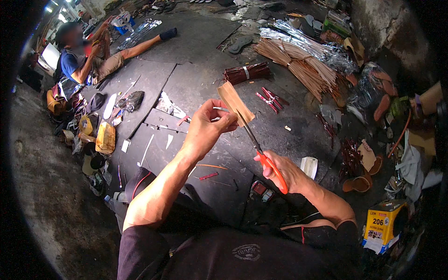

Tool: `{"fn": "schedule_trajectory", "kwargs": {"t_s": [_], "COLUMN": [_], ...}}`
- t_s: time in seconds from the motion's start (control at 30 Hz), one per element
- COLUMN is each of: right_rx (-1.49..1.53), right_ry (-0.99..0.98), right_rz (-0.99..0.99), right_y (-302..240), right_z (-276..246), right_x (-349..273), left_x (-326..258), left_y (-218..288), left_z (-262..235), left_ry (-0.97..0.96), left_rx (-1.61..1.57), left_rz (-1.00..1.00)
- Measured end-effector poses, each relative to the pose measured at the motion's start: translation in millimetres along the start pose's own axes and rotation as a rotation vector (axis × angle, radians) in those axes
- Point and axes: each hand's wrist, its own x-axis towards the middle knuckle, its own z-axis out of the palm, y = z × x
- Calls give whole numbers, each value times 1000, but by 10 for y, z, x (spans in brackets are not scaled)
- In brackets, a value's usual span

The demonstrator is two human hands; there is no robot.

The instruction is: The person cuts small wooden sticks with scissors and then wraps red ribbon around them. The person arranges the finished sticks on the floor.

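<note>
My left hand [207, 127] pinches a tan, strip-shaped piece of material [234, 103] and holds it up over the dark floor mats. In my right hand [284, 172] are orange-handled scissors [261, 154], fingers through the loops. The blades point up and left, and their tips meet the lower edge of the tan piece. Both forearms rise from the lower edge of the view, above my dark-clothed lap.
Black sheets [186, 84] cover the floor. Bundles of tan strips [303, 65] and a dark red bundle [245, 72] lie at the back right, red pliers [270, 99] nearby. A yellow box [383, 224] stands at lower right. Another person [79, 56] sits at far left.
</note>
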Motion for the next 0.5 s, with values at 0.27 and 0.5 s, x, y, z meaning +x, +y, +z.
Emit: {"fn": "schedule_trajectory", "kwargs": {"t_s": [0.27,0.5], "right_rx": [-31,2], "right_ry": [20,68], "right_rz": [-14,-65], "right_y": [57,157], "right_z": [6,55], "right_x": [-35,-38], "left_x": [1,-12], "left_y": [11,37], "left_z": [78,119], "left_ry": [-5,-16], "left_rx": [31,90], "left_rz": [16,3]}}
